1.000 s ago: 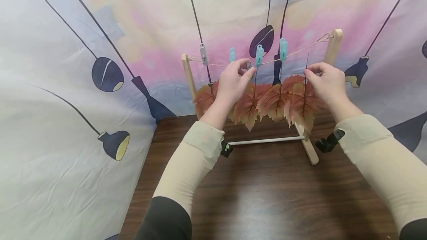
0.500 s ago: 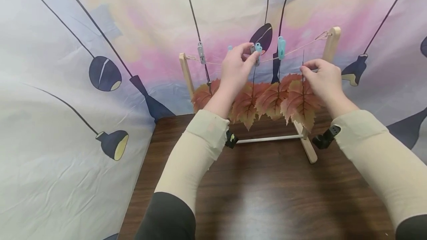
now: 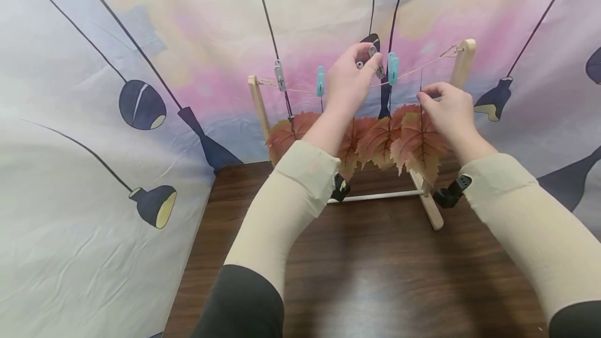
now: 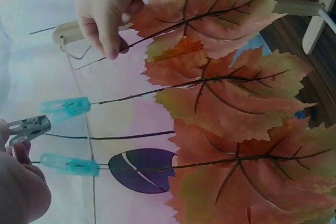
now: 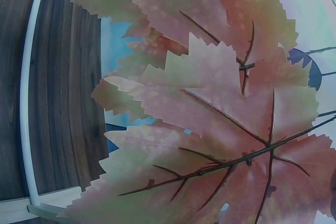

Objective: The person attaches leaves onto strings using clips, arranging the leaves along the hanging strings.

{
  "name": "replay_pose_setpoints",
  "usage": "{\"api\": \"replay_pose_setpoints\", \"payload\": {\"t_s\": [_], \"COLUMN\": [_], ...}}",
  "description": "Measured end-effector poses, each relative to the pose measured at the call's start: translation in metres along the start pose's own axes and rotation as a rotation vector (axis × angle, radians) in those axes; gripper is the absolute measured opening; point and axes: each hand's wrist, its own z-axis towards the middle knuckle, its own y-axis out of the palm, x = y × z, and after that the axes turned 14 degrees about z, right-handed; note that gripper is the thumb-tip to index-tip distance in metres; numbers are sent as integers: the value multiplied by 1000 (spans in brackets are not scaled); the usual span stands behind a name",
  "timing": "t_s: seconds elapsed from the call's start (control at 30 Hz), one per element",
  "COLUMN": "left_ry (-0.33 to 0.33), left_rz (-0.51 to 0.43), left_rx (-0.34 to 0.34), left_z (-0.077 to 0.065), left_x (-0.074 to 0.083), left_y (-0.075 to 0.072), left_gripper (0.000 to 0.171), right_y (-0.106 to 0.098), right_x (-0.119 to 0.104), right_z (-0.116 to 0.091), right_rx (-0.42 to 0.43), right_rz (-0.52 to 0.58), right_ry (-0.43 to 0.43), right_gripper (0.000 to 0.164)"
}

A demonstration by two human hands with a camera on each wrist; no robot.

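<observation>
My left hand [image 3: 349, 81] pinches a grey clothespin [image 3: 377, 61] between thumb and fingers, above the string line [image 3: 424, 65]. In the left wrist view that clothespin [image 4: 31, 128] sits beside two teal clothespins [image 4: 68, 164] clipped on the string. Thumb and fingertips of my right hand [image 3: 448, 108] pinch the thin dark stem of an orange-red artificial maple leaf [image 3: 420, 145], whose stem tip points up near the line. The leaf [image 5: 231, 166] fills much of the right wrist view. Similar leaves [image 3: 375, 142] hang to its left, partly behind my left forearm.
The string runs between two wooden posts [image 3: 462, 64] of a stand with a white crossbar [image 3: 385, 196]. Another grey clothespin [image 3: 279, 75] and a teal one [image 3: 321, 81] hang at its left. A printed cloth [image 3: 197, 46] backs the brown wooden table [image 3: 366, 275].
My left hand has moved right and up along the line with the grey clothespin, passing in front of a teal one. The right hand keeps its pinch on the leaf's stem, almost still.
</observation>
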Motion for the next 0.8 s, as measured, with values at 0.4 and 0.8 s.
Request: {"api": "replay_pose_setpoints", "payload": {"t_s": [0.4, 0.8], "left_ry": [19, -26], "left_rz": [-31, 14], "left_rx": [-34, -34], "left_z": [7, 11], "left_x": [11, 20], "left_y": [15, 18], "left_gripper": [36, 32], "right_y": [0, 2], "right_x": [-3, -9], "right_z": [0, -1], "right_rx": [-5, -18], "right_rz": [-16, -57], "right_ry": [7, -30], "right_gripper": [43, 41]}}
